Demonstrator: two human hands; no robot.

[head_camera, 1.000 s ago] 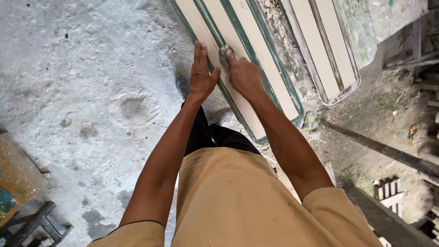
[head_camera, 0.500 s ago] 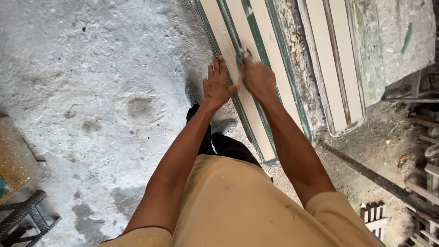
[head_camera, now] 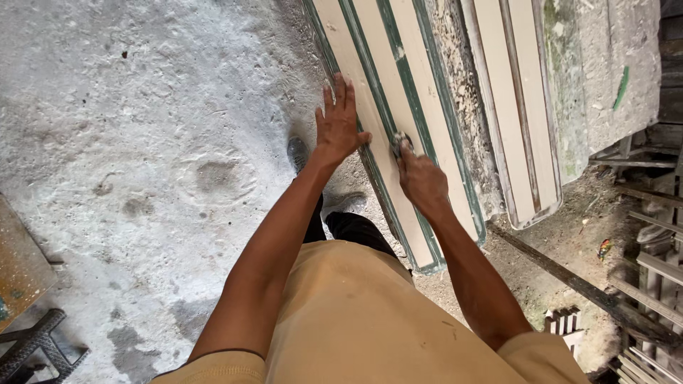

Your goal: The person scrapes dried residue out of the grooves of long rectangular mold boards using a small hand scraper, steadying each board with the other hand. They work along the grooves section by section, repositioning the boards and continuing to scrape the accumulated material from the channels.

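A long cream panel with green raised strips point(head_camera: 370, 78) leans across the concrete floor in front of me. My left hand point(head_camera: 340, 122) lies flat on its left edge, fingers spread. My right hand point(head_camera: 418, 172) is closed around a small grey piece, perhaps sandpaper point(head_camera: 398, 139), and presses it against the green strip in the middle of the panel. Both arms reach out from a tan shirt.
A second cream panel point(head_camera: 516, 107) leans to the right beside a mossy concrete slab point(head_camera: 605, 64). A dark bar point(head_camera: 569, 281) lies on the dirt at right. A wooden board point(head_camera: 18, 263) and a black stand point(head_camera: 35, 341) sit at lower left. My shoe point(head_camera: 299, 151) shows below the left hand.
The view has shifted along the panel. My right hand has slid down the green strip toward me, while my left hand stays flat on the panel's left edge.
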